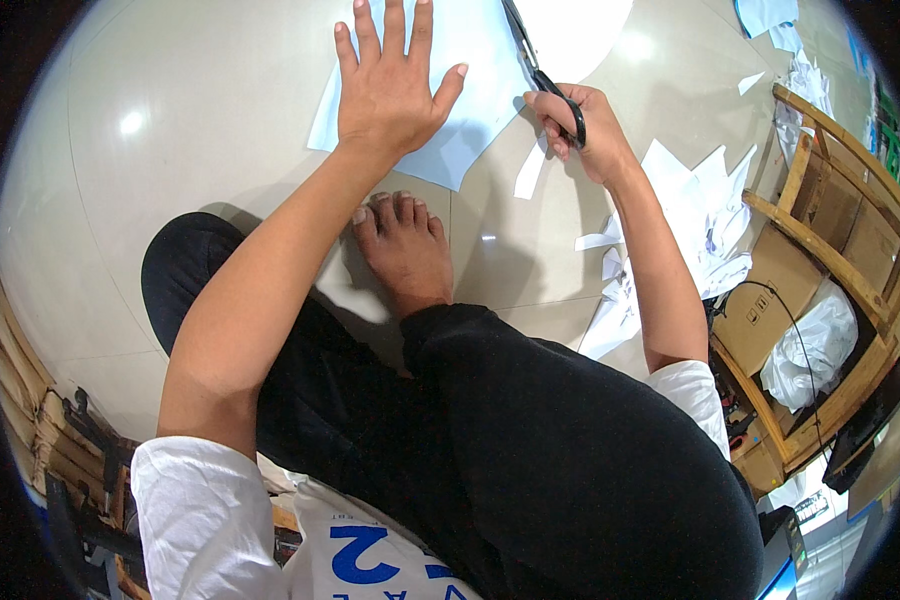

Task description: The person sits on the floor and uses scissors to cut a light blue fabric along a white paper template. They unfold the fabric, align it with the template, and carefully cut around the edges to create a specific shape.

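My left hand [388, 92] lies flat with its fingers spread on a light blue sheet [470, 125], pressing it to the floor. I cannot tell whether the sheet is paper or cloth. In my right hand [592, 135] is a pair of black-handled scissors [542, 80], with the thumb and fingers around the handles. Their blades point away from me along the sheet's right edge, beside a white piece [578, 35]. A narrow white strip [531, 170] lies below the right hand, next to the sheet's lower right edge.
My bare foot [407, 250] rests just below the sheet. White offcuts [690, 205] are heaped under my right forearm. Farther right stand a wooden frame [840, 245], cardboard [760, 310] and a white plastic bag [815, 345]. More light blue scraps [767, 15] lie at the far right.
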### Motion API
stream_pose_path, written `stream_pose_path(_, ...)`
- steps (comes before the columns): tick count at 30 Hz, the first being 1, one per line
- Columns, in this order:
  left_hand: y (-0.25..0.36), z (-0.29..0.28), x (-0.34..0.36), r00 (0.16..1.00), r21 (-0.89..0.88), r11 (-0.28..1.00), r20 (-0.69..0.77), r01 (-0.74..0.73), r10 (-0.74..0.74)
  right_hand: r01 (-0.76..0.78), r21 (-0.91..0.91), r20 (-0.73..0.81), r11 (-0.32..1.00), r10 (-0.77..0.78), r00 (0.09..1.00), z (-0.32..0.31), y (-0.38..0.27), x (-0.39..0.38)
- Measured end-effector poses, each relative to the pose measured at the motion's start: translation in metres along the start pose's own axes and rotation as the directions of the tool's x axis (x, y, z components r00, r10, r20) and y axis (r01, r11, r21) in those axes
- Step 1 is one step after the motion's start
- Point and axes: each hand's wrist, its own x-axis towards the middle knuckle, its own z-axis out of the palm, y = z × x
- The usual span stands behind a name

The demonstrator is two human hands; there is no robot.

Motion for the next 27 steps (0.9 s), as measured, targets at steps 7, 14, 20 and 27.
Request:
stream_pose_path(7,0.0,-0.001,0.0,1.0,-0.015,1.0,-0.013,-0.006,0.006,0.042,0.015,0.026,0.999,-0.043,0.999,-0.002,0.0,0.01)
stream_pose_path(14,0.0,0.001,0.0,1.0,-0.017,1.0,-0.017,-0.006,0.006,0.063,-0.045,0.023,0.997,-0.062,0.998,-0.004,0.002,0.013)
stream_pose_path(20,-0.001,0.001,0.0,1.0,-0.023,1.0,-0.02,-0.012,0.012,0.057,-0.055,0.016,0.997,-0.056,0.998,-0.007,-0.005,0.014)
stream_pose_path(27,-0.002,0.0,0.0,0.999,-0.059,0.998,-0.035,-0.026,0.024,0.072,-0.085,0.018,0.994,-0.071,0.997,-0.01,-0.012,0.027)
